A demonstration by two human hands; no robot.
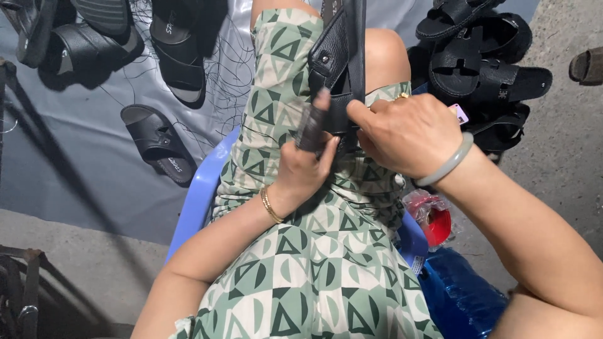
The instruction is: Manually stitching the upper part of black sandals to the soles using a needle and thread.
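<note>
While both hands grip the black sandal on the lap at 12 o'clock, left fingers and right hand clamp its strap, a trimming step needing a steady hold.

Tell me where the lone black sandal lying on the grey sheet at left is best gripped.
Grip the lone black sandal by its raised strap, coming from above. It lies sole-down and apart from the other sandals, so the arched strap leaves room for fingers underneath, while the flat sole edge sits flush on the grey sheet.
</note>
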